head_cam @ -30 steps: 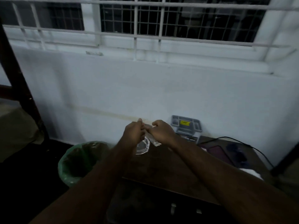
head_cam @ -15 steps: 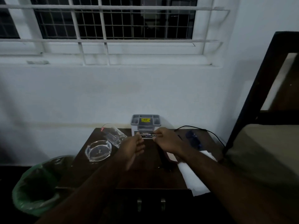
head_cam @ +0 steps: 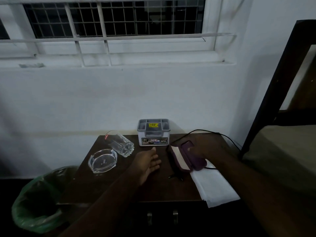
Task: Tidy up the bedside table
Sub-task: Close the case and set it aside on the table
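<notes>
The dark wooden bedside table [head_cam: 106, 189] stands under the window. My right hand [head_cam: 205, 149] grips a purple phone in a folding case [head_cam: 186, 157], tilted up off the table at the right. My left hand [head_cam: 148, 163] hovers open, palm up, over the table's middle, holding nothing. A clear drinking glass [head_cam: 122, 145] lies on its side at the back left. In front of it sits a glass ashtray [head_cam: 102, 161]. A grey organiser box [head_cam: 153, 132] stands at the back centre. White folded paper [head_cam: 213, 187] hangs over the right front edge.
A black cable [head_cam: 210, 132] runs from the phone area off the table's back right. A green-lined waste bin [head_cam: 37, 202] stands on the floor to the left. A dark bed frame [head_cam: 273, 93] and mattress are at the right. The drawer handles [head_cam: 162, 218] show below.
The view swung right from the bin to the table. My hands parted; the right hand took hold of the purple phone case and lifted it, the left hand opened palm up.
</notes>
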Tool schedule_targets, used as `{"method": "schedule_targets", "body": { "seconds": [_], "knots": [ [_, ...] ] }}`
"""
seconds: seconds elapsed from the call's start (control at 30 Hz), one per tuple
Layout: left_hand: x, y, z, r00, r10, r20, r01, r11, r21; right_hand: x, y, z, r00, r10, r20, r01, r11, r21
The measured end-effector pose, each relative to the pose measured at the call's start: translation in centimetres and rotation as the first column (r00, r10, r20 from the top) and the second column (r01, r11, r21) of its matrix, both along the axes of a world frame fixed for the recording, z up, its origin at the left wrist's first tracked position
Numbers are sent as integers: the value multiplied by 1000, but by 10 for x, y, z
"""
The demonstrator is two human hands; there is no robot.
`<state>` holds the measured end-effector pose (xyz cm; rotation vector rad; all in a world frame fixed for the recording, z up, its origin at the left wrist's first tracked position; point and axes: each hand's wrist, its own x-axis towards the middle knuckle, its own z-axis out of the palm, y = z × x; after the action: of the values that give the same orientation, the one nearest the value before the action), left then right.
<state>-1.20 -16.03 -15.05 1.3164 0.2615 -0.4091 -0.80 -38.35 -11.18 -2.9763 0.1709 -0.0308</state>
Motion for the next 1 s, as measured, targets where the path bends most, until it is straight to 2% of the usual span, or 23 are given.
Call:
{"method": "schedule_targets", "body": {
  "seconds": [0.1, 0.23, 0.3, 0.37, 0.53, 0.67, 0.8, 0.87, 0.93, 1.0],
  "knots": [
    [1, 1, -4, 1000, -8, 6, 8, 1000, -6, 5, 0, -7, 999, 22, -45, -20, 998, 62],
    [3, 4, -4, 1000, -20, 3, 20, 1000, -15, 8, -2, -5, 997, 52, -60, -49, 998, 45],
    [2, 6, -3, 1000, -27, 15, 27, 1000, -5, 10, -2, 4, 997, 76, -27, -74, 995, 65],
    [1, 8, -3, 999, -28, 42, 28, 1000, -3, 16, 1, 11, 994, 98, 52, -106, 981, 163],
    [-3, 12, -1, 994, -82, 72, 90, 989, -113, 19, 24, 15, 949, 237, 210, -298, 893, 337],
    [-5, 15, -5, 993, -117, 2, 115, 968, -224, 16, 48, 8, 888, 360, 287, -428, 875, 226],
    [-6, 18, -10, 1000, -23, -21, 18, 972, -236, 17, 61, 1, 828, 446, 340, -522, 835, 174],
    [-5, 21, -13, 1000, 21, -16, -25, 968, -250, 18, 61, 0, 833, 429, 349, -515, 832, 206],
    [-4, 24, -15, 997, 69, -32, -75, 960, -270, 18, 53, 1, 877, 307, 368, -427, 850, 307],
    [-3, 27, -17, 993, 105, -51, -115, 949, -293, 24, 33, 1, 907, 152, 393, -297, 892, 340]
  ]
}}
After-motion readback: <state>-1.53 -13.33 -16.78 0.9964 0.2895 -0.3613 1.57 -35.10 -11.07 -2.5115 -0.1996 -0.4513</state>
